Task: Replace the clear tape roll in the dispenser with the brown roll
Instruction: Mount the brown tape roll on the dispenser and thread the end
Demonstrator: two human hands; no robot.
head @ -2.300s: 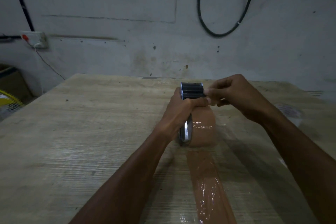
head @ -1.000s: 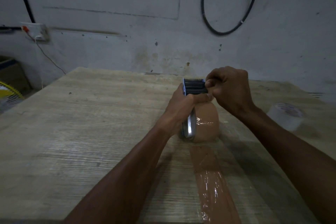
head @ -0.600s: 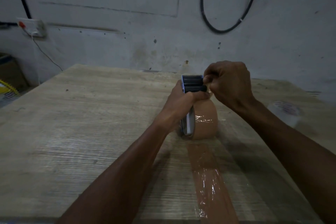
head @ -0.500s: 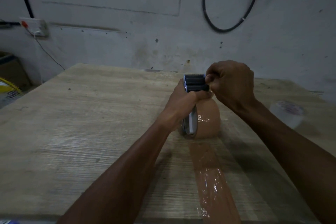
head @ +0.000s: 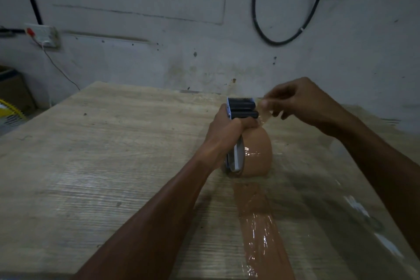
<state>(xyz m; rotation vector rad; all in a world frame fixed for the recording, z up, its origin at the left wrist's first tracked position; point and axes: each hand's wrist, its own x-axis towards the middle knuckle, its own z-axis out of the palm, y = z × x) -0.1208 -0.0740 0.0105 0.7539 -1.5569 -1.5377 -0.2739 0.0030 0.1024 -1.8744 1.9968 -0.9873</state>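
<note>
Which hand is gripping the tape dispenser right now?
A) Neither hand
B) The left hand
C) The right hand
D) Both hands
B: the left hand wraps the dispenser above the brown roll, while the right hand is off to the side, pinching a thin film.

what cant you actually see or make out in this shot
- Head view: the dispenser handle is hidden inside the left hand.
- The right hand fingers are motion-blurred, so what they pinch is unclear.
- The brown roll core is hidden by the dispenser frame.
- The brown tape strip is cut off by the bottom edge.
</note>
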